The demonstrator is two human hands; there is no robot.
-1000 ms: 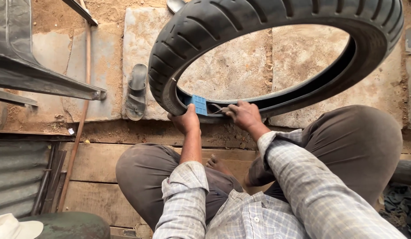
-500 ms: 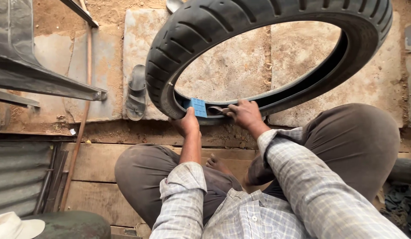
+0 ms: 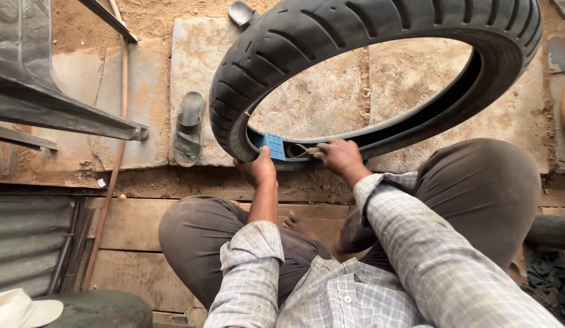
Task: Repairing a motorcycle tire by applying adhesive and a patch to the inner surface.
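A large black motorcycle tyre (image 3: 331, 36) stands tilted in front of my knees. My left hand (image 3: 258, 170) grips its lower rim and presses a small blue block (image 3: 273, 146) wedged into the tyre's opening. Just to the right, my right hand (image 3: 337, 157) is closed on a thin metal tool (image 3: 299, 149) whose tip points into the gap beside the block. I am seated with both legs bent, in brown trousers and a checked shirt.
A grey sandal (image 3: 189, 129) lies on the stone slabs left of the tyre; another sandal (image 3: 241, 12) is at the top. A metal frame (image 3: 63, 112) juts in from the left. Wooden planks (image 3: 136, 243) lie under my legs, and a white hat (image 3: 18, 308) sits bottom left.
The tyre has turned and shifted slightly to the left. Both hands stay at the lower rim, on the block and the tool.
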